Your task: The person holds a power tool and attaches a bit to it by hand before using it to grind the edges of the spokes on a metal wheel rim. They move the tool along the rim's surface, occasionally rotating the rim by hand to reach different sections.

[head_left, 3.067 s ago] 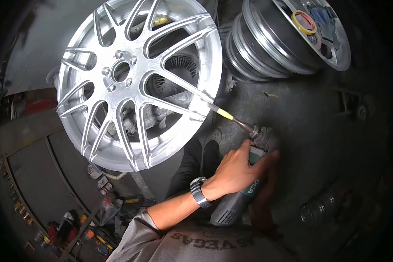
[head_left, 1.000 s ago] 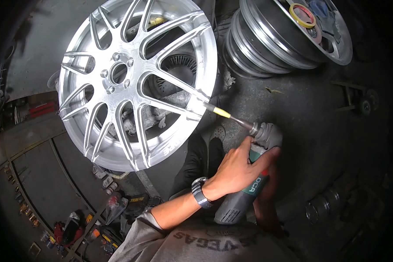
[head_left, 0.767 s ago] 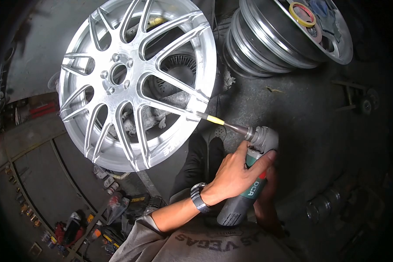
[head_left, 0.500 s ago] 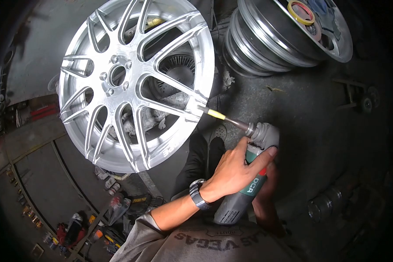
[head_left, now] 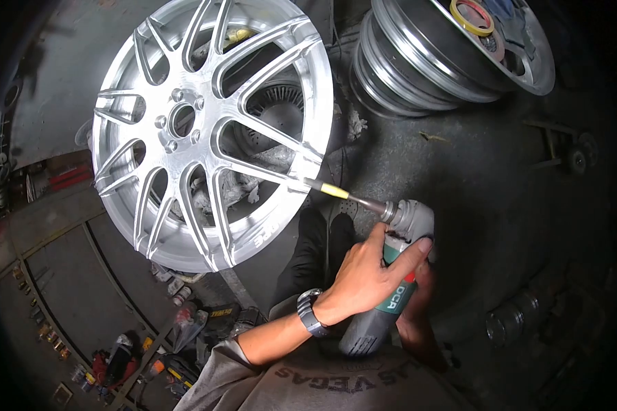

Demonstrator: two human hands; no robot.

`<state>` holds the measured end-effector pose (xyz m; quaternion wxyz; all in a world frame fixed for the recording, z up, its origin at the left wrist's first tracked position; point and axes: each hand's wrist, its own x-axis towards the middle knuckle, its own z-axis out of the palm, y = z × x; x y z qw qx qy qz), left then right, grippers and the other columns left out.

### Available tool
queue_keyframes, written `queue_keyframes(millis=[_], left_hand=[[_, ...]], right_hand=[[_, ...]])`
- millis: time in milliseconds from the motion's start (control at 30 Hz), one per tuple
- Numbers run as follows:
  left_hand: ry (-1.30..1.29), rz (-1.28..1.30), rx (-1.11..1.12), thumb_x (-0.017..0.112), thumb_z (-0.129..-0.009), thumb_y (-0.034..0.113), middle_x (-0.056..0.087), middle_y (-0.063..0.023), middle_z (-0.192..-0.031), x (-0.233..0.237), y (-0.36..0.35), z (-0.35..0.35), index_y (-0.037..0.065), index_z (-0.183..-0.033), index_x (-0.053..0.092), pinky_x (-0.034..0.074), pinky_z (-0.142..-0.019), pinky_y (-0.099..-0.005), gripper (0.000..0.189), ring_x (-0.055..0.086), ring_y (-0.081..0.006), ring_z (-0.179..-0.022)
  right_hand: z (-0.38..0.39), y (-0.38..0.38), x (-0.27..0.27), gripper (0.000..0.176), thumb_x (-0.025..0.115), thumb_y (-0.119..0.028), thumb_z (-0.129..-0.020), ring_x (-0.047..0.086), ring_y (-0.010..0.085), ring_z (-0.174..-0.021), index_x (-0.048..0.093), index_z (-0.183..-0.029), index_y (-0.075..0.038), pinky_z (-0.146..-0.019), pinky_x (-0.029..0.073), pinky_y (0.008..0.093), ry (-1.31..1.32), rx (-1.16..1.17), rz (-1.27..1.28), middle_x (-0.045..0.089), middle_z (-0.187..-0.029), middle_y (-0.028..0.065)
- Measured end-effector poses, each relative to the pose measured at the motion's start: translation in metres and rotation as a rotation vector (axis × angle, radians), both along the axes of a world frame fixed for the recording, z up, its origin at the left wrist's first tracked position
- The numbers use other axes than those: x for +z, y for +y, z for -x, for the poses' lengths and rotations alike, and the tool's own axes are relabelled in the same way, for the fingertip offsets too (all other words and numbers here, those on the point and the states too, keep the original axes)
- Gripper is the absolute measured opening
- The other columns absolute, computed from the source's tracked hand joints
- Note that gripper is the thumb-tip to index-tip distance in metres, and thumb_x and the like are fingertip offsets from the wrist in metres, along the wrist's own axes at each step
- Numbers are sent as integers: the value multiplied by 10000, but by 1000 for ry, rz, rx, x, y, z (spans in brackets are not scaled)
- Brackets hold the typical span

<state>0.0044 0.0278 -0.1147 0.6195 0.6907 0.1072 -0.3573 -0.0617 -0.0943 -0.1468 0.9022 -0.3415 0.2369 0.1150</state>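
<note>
A green and black angle grinder (head_left: 399,296) marked DCA is held between both hands in front of my shirt. My left hand (head_left: 365,274), with a watch on its wrist, wraps over the grinder's body just behind the grey gear head. My right hand (head_left: 421,296) is on the grinder's far side, mostly hidden and in shadow. From the head a long shaft with a yellow band (head_left: 334,190) points left. Its tip meets the outer end of a spoke on the bare silver alloy wheel (head_left: 211,116), near the rim.
More wheel rims (head_left: 418,61) are stacked at upper right, with a yellow tape roll (head_left: 472,19) on top. A small wheeled trolley (head_left: 577,159) stands at right, near a metal cylinder (head_left: 511,318). Power tools (head_left: 120,359) and a metal frame lie at lower left.
The grinder and both hands have shifted slightly. The shaft's tip has slid down and left along the spoke end near the rim. The alloy wheel has moved slightly left in view.
</note>
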Motion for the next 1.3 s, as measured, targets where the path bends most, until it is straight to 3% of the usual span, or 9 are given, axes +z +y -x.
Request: queue_keyframes(millis=[100,200,500,700,767,900,1000,1300], left_hand=[[25,-14,15,616,-926,571,678,-234,-689,-1,-2,2,-125,-1089,546,558,-683,-433,718,718,-407,-717],[-38,-27,2,619,-926,569,674,-224,-669,-2,-3,-8,-139,-1062,537,559,-666,-421,726,716,-402,-690],[-47,-49,31,617,-915,592,673,-233,-676,-6,-5,5,-148,-1052,539,559,-675,-428,756,717,-398,-694],[10,-26,-42,612,-917,594,674,-235,-675,-1,-3,-12,-155,-1058,531,560,-671,-425,766,717,-399,-697],[37,-75,-58,628,-928,562,697,-237,-791,-3,-2,-3,-131,-1203,540,544,-694,-378,751,731,-319,-758],[17,-73,-18,626,-929,565,697,-239,-793,-3,-3,4,-131,-1196,543,545,-694,-384,751,731,-324,-762],[66,-55,-57,625,-930,566,699,-251,-818,1,-2,-8,-138,-1208,537,548,-709,-383,762,732,-329,-788],[30,-37,1,637,-937,526,704,-237,-826,-3,-3,1,-98,-1186,562,544,-714,-368,676,734,-301,-797]], right_hand=[[7,-6,-11,510,321,-345,-1076,592,230,-1198,448,-1420,10,-1030,458,396,-31,17,-93,584,-1311,130],[-13,3,8,428,367,-294,-1084,608,171,-1138,486,-1365,5,-972,483,342,-43,17,131,603,-1251,93],[3,-4,-3,469,364,-342,-1074,599,190,-1156,466,-1388,-9,-986,475,358,68,11,-64,593,-1265,99],[-3,0,-4,527,405,-401,-1054,583,202,-1188,454,-1405,-10,-1014,462,370,35,-14,-15,579,-1296,103],[6,-2,-7,556,425,-426,-1040,580,205,-1192,448,-1409,-10,-1018,459,373,88,-1,3,575,-1300,104],[7,-2,-4,641,497,-486,-994,578,211,-1197,436,-1419,-9,-1024,457,380,148,56,105,567,-1314,106],[2,0,-4,640,520,-478,-982,580,211,-1193,441,-1413,-12,-1018,461,377,90,-9,-11,568,-1312,105],[2,-4,-4,605,494,-444,-997,582,209,-1190,439,-1415,-10,-1007,471,371,117,38,21,566,-1314,104]])
